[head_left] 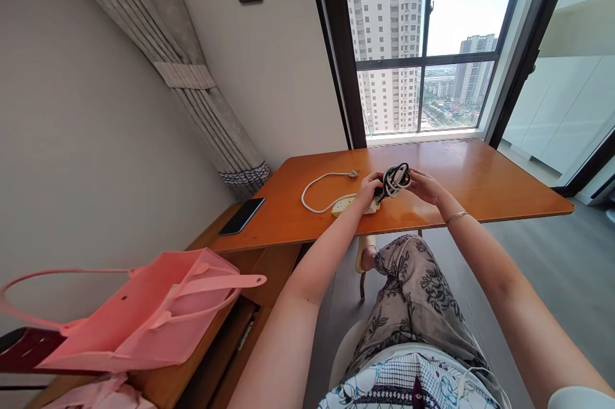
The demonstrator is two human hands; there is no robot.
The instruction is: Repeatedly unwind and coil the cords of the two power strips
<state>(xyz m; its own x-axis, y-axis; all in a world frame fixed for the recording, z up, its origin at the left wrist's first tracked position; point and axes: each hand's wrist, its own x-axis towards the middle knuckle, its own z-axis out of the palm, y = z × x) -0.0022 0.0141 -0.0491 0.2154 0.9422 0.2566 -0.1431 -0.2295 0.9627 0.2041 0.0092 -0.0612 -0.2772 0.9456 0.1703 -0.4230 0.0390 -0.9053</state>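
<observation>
A coiled bundle of black and white cables [396, 179] is held up between my hands, just above the wooden table [461, 168]. My left hand [369, 191] is closed on the bundle's left side, near a dark part that its fingers partly hide. At the other side, the fingers of my right hand [425, 186] pinch the loops. Below my left hand lies a white power strip [342, 205], partly covered by the hand and wrist. Its white cord [307, 190] curves left across the tabletop and ends in a plug [354, 173].
A dark phone [241, 217] lies at the table's left end. Nearer on the left, a pink bag [158, 313] stands on a wooden cabinet [206, 358]. Behind the table are a window [423, 63] and a tied curtain [211, 108]. My legs [408, 293] are below the front edge.
</observation>
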